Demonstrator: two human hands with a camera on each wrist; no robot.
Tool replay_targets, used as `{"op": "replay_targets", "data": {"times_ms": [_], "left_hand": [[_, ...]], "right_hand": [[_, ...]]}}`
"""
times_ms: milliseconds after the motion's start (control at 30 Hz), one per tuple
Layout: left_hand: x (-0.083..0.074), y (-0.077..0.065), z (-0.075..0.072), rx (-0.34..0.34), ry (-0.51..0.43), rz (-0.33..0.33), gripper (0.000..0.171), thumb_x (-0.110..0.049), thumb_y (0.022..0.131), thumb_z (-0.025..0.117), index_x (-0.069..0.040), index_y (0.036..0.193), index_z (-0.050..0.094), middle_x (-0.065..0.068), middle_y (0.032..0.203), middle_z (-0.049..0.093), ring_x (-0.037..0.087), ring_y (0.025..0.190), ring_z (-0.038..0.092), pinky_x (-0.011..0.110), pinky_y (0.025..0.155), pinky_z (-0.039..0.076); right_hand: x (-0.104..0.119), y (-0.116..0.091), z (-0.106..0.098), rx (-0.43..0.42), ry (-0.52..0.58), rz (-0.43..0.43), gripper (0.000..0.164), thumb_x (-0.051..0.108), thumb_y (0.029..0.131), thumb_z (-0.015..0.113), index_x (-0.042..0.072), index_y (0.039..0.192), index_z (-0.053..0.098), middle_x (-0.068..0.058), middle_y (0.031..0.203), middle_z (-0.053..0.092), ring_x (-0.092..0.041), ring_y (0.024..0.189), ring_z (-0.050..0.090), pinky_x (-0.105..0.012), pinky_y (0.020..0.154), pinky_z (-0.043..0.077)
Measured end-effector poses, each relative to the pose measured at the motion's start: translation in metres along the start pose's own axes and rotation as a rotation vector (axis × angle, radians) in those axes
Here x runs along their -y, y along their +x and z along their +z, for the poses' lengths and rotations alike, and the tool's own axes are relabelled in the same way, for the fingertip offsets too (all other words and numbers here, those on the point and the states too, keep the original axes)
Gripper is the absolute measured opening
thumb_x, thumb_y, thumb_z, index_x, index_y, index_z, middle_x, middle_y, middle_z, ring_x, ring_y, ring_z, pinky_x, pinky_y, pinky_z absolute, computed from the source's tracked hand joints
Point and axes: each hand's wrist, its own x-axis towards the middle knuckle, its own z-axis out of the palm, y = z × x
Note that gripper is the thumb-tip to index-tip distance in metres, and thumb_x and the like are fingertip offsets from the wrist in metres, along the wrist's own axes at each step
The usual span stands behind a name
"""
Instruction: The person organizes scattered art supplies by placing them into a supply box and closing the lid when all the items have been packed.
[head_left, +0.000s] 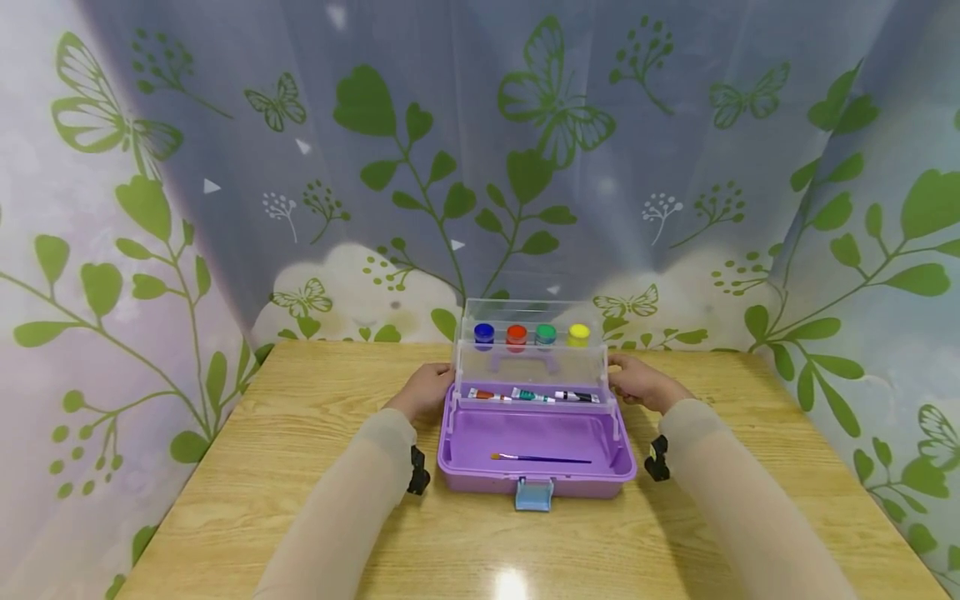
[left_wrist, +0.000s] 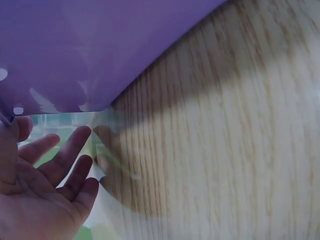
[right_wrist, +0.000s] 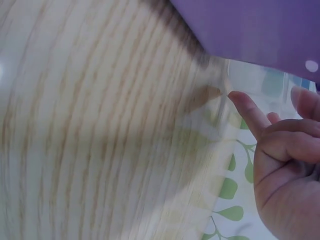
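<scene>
A purple storage box (head_left: 537, 487) with a blue latch (head_left: 534, 495) stands open, its clear trays raised at the back. Blue (head_left: 483, 336), red (head_left: 516, 338), green (head_left: 545, 336) and yellow (head_left: 578, 335) paint pots sit in the upper tray. Several paint tubes (head_left: 533, 397) lie in the lower one. A blue-handled paintbrush (head_left: 546, 459) rests on the box floor. My left hand (left_wrist: 47, 185) is at the rear left corner, fingers spread, thumb close to the edge. At the rear right is my right hand (right_wrist: 290, 165), one finger extended, others bent; contact is unclear.
The box stands on a wooden table (head_left: 315, 450). Behind it hangs a leaf-and-butterfly patterned curtain (head_left: 450, 167), which also runs along both sides. Each wrist carries a small black device on its inner side.
</scene>
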Motion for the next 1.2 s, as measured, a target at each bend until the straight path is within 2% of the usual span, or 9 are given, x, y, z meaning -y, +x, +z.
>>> {"op": "replay_targets", "data": {"times_ms": [233, 400, 700, 767, 867, 967, 1067, 1200], "left_hand": [[0.0007, -0.0002, 0.0002, 0.011, -0.010, 0.005, 0.047, -0.032, 0.109, 0.040, -0.003, 0.144, 0.053, 0.019, 0.145, 0.053, 0.037, 0.139, 0.043, 0.048, 0.116, 0.032], [0.0005, -0.0002, 0.0009, 0.012, -0.043, 0.011, 0.047, -0.029, 0.109, 0.041, -0.003, 0.146, 0.050, 0.019, 0.146, 0.052, 0.037, 0.140, 0.042, 0.049, 0.117, 0.031], [0.0067, 0.0048, -0.0034, 0.022, -0.043, 0.035, 0.048, -0.031, 0.108, 0.043, -0.007, 0.149, 0.047, 0.018, 0.150, 0.048, 0.036, 0.142, 0.039, 0.049, 0.118, 0.028], [0.0074, 0.0048, -0.0048, 0.025, -0.047, 0.049, 0.048, -0.031, 0.108, 0.043, -0.008, 0.150, 0.046, 0.019, 0.149, 0.048, 0.037, 0.141, 0.040, 0.050, 0.117, 0.030], [0.0073, 0.0040, -0.0063, 0.030, -0.071, 0.064, 0.047, -0.027, 0.108, 0.044, -0.012, 0.153, 0.042, 0.020, 0.147, 0.051, 0.037, 0.136, 0.046, 0.049, 0.113, 0.037], [0.0060, 0.0026, -0.0069, 0.036, -0.099, 0.076, 0.049, -0.023, 0.108, 0.045, -0.015, 0.156, 0.038, 0.022, 0.143, 0.054, 0.037, 0.131, 0.052, 0.047, 0.106, 0.045], [0.0057, 0.0015, -0.0067, 0.033, -0.095, 0.093, 0.050, -0.019, 0.108, 0.045, -0.015, 0.157, 0.035, 0.023, 0.141, 0.054, 0.036, 0.131, 0.052, 0.046, 0.108, 0.044], [0.0053, 0.0015, -0.0088, 0.035, -0.081, 0.112, 0.051, -0.017, 0.108, 0.045, -0.017, 0.158, 0.033, 0.023, 0.143, 0.053, 0.036, 0.135, 0.048, 0.047, 0.115, 0.034]], "right_hand": [[0.0005, 0.0000, 0.0009, -0.004, 0.011, -0.007, 0.055, 0.006, 0.099, 0.050, -0.007, 0.148, 0.029, 0.006, 0.057, 0.037, -0.006, 0.047, 0.028, -0.021, 0.047, 0.028], [0.0009, -0.0019, -0.0004, -0.016, 0.016, -0.036, 0.059, 0.000, 0.096, 0.048, -0.008, 0.150, 0.024, 0.007, 0.058, 0.037, -0.005, 0.047, 0.028, -0.020, 0.046, 0.028], [0.0004, 0.0015, 0.0002, -0.040, -0.058, -0.113, 0.060, 0.004, 0.099, 0.046, -0.007, 0.153, 0.023, 0.004, 0.059, 0.040, -0.006, 0.045, 0.027, -0.022, 0.046, 0.028], [0.0001, 0.0033, -0.0001, -0.056, -0.067, -0.133, 0.061, 0.005, 0.100, 0.047, -0.006, 0.154, 0.020, 0.001, 0.068, 0.051, -0.005, 0.045, 0.028, -0.022, 0.045, 0.030], [-0.0013, 0.0050, -0.0009, -0.084, -0.086, -0.154, 0.063, 0.006, 0.103, 0.046, -0.003, 0.156, 0.015, -0.016, 0.094, 0.066, -0.005, 0.046, 0.030, -0.022, 0.045, 0.031], [-0.0035, 0.0054, -0.0014, -0.099, -0.097, -0.169, 0.063, 0.008, 0.105, 0.046, 0.001, 0.158, 0.013, -0.032, 0.124, 0.060, -0.005, 0.046, 0.030, -0.023, 0.045, 0.032], [-0.0061, 0.0053, -0.0014, -0.098, -0.100, -0.184, 0.063, 0.009, 0.106, 0.047, 0.003, 0.159, 0.014, -0.038, 0.133, 0.053, -0.005, 0.045, 0.030, -0.023, 0.045, 0.033], [-0.0057, 0.0039, -0.0020, -0.094, -0.100, -0.214, 0.063, 0.009, 0.106, 0.046, 0.003, 0.159, 0.013, -0.039, 0.131, 0.054, -0.006, 0.043, 0.031, -0.023, 0.043, 0.034]]}}
